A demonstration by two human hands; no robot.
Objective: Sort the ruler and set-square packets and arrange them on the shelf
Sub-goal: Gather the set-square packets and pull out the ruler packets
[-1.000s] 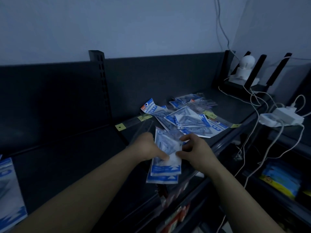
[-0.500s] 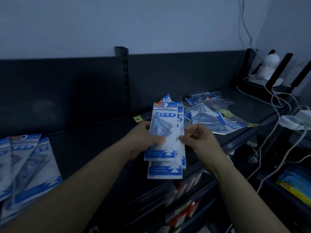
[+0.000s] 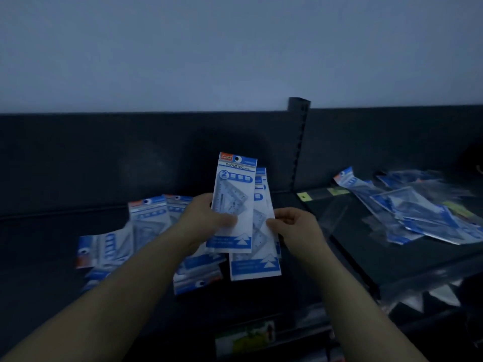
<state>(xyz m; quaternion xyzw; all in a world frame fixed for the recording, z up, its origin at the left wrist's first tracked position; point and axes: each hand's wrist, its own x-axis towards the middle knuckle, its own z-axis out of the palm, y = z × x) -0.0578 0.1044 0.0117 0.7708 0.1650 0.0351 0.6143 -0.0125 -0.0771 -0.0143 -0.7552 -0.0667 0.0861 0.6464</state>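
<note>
- Wall (image 3: 235, 48): pale grey-blue and plain, fills the upper half of the view.
- Back panel (image 3: 117, 158): dark and matt, runs the full width directly beneath the wall.
- Upright post (image 3: 298, 142): dark metal, right of centre, with a column of small slots down its face. Its top stands just above the panel's upper edge.
- Lower-tier item (image 3: 244, 337): green and white, print blurred, below the front edge of the shelf (image 3: 352, 259).
- Glossy strip (image 3: 428, 296): pale triangular glints, lower right, nature unclear.
</note>
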